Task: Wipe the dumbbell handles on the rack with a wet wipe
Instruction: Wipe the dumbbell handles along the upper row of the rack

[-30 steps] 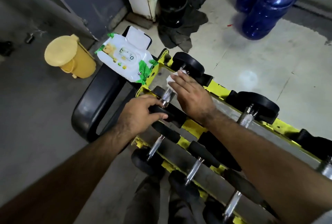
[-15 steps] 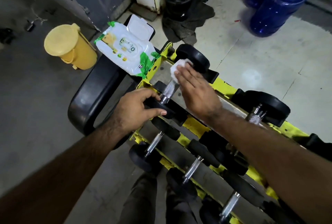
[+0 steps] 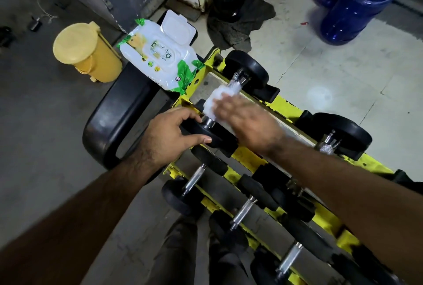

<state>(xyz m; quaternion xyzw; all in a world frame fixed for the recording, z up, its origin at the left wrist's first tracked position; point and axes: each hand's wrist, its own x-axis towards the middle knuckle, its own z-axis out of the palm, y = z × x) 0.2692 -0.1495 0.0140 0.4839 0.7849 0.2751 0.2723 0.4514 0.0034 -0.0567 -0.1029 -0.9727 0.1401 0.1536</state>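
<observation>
A yellow dumbbell rack (image 3: 247, 154) carries several dumbbells with black heads and chrome handles. My left hand (image 3: 167, 138) grips the near black head (image 3: 219, 138) of the top-left dumbbell. My right hand (image 3: 247, 122), motion-blurred, presses a white wet wipe (image 3: 214, 101) onto that dumbbell's chrome handle (image 3: 237, 82), fingers laid over it. Only the far bit of the handle shows beyond the wipe, next to the far head (image 3: 247, 67). My right thumb is hidden.
An open wet-wipe pack (image 3: 158, 60) lies on a black padded bench (image 3: 114, 122) left of the rack. A yellow bin (image 3: 84, 53) stands further left. Blue water jugs (image 3: 357, 5) and a dark cloth (image 3: 238, 23) sit beyond. Lower-tier dumbbells (image 3: 194, 179) lie near my legs.
My right hand has slid the wipe along the handle from the far head back toward the near end. My left hand keeps its hold on the near head.
</observation>
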